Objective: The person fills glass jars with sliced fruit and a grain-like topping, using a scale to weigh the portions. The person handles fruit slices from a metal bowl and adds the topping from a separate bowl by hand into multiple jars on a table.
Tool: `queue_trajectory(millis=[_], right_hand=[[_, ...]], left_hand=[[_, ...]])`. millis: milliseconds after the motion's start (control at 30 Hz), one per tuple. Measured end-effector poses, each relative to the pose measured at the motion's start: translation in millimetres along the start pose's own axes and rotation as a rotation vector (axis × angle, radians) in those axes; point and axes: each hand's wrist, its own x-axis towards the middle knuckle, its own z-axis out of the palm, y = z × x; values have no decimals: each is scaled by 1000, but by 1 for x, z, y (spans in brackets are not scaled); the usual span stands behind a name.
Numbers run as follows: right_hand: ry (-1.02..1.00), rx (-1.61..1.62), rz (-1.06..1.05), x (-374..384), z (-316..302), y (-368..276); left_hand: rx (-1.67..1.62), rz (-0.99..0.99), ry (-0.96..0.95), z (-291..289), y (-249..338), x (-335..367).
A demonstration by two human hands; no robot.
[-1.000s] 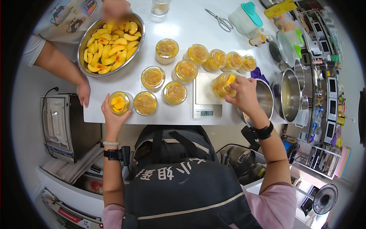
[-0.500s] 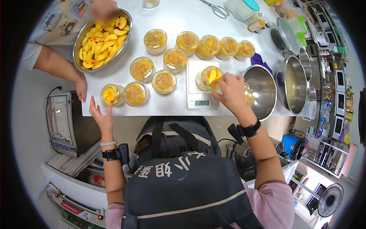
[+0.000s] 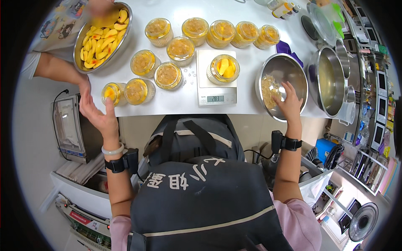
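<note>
My right hand [image 3: 290,103] reaches into a steel bowl [image 3: 296,67], fingers apart beside pale amber, translucent clumps [image 3: 269,88] at the bowl's left side. Left of that bowl, a glass jar [image 3: 223,70] with yellow peach slices on top rests on a white kitchen scale [image 3: 229,94] with a lit display. My left hand [image 3: 100,119] hovers at the table's front edge, spread and holding nothing. Close by it stand a jar with peach [image 3: 112,93] and a jar topped with amber clumps [image 3: 138,91]. Several similar filled jars [image 3: 180,50] stand behind.
At the far left, another person's blurred hand [image 3: 100,9] is over a steel bowl of peach slices [image 3: 101,44]; their other arm [image 3: 58,71] leans along the table. A purple cloth [image 3: 289,51] and a large basin of liquid [image 3: 324,81] are at the right.
My right hand has left the jar on the scale and moved right into the steel bowl. My left hand has shifted slightly left. The whole view has shifted too.
</note>
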Motion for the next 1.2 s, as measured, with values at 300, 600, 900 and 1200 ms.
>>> queue_trajectory(millis=[300,600,900,1200], right_hand=[[-8,14,71,2,20,25],[-6,33,84,2,32,51],[-47,77,18,6,27,59],[34,173,-187,22,-3,32]], left_hand=[[15,339,-385,70,83,30],[-152,474,-683,143,120,18],[-165,297,-885,200,126,-11],[-171,-18,-876,229,124,-37]])
